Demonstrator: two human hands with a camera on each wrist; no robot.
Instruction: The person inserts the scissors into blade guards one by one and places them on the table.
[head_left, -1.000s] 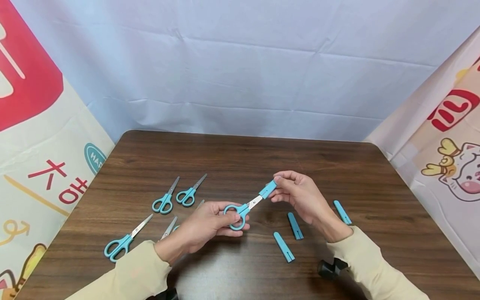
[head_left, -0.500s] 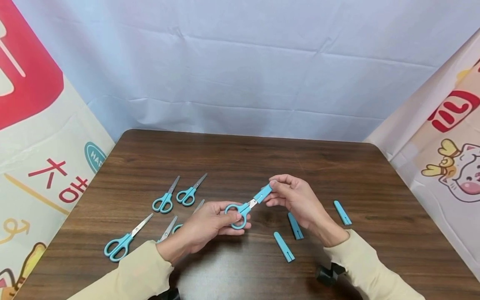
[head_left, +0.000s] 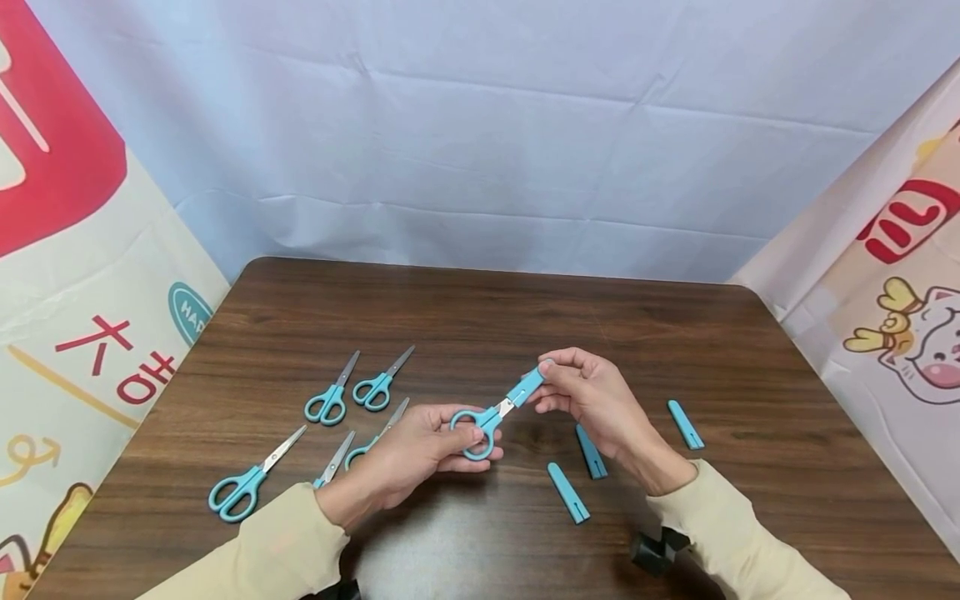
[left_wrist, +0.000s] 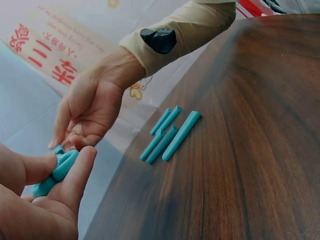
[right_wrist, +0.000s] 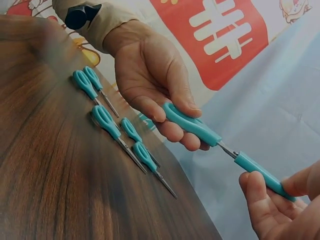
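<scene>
My left hand (head_left: 420,446) grips a pair of scissors (head_left: 480,427) by the light-blue handles, thumb on top. The blades point away to the right. A matching blue blade cover (head_left: 527,387) sits over their front part, and my right hand (head_left: 607,412) pinches its far end between thumb and fingers. A short stretch of bare metal blade (right_wrist: 227,149) shows between handle and cover in the right wrist view. From the left wrist, the handles (left_wrist: 62,167) appear between thumb and fingers, while the blades are hidden.
Several more blue-handled scissors (head_left: 238,493) lie on the brown wooden table (head_left: 480,308) at the left, two partly behind my left hand. Several loose blade covers (head_left: 568,493) lie at the right, some hidden by my right arm. A pale cloth (head_left: 480,133) hangs behind.
My right hand has come left and slightly down, sliding the cover farther over the blades, so less metal shows. The last half second brings hardly any movement.
</scene>
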